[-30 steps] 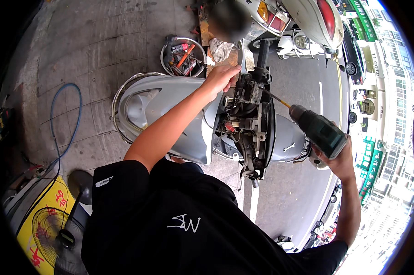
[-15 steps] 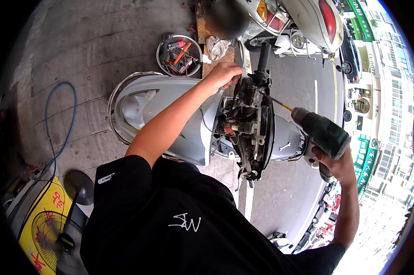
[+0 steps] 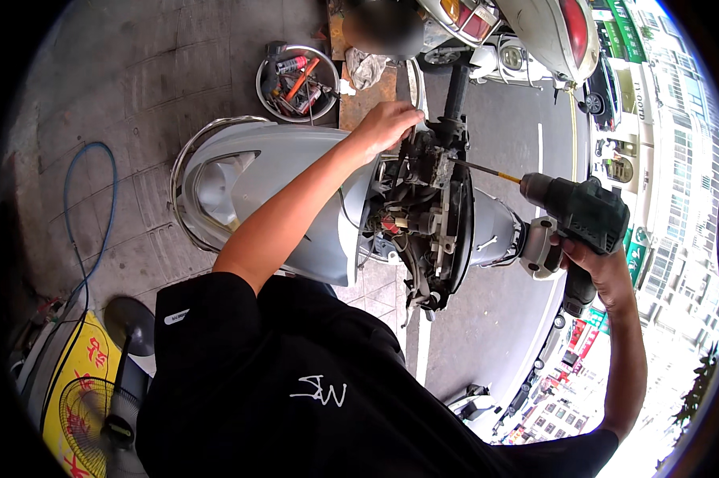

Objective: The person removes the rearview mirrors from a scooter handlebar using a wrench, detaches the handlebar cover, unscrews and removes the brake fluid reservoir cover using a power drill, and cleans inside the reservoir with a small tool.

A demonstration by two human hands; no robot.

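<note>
My right hand (image 3: 590, 259) grips a dark green and black cordless drill (image 3: 586, 209) by its handle. Its long, yellow-banded bit (image 3: 495, 171) points left, the tip at a metal housing (image 3: 437, 166) on the scooter's exposed handlebar. On the other side of that housing, my left hand (image 3: 387, 127) is closed, fingertips pinching at the root of a silver brake lever (image 3: 415, 84). Beside the lever runs the black handlebar grip (image 3: 457, 94). Wiring and brackets (image 3: 411, 223) lie uncovered behind the silver front panel (image 3: 296, 175).
A round metal bowl of tools (image 3: 261, 84) stands on the paving beyond the scooter, next to a crumpled rag (image 3: 366, 68). Other scooters (image 3: 535, 40) are parked at the back right. A blue hose (image 3: 105, 149) and a fan (image 3: 89, 422) are at left.
The drill has swung to a more level angle and its body has shifted right, with the bit tip still at the housing. My left hand stays at the lever root.
</note>
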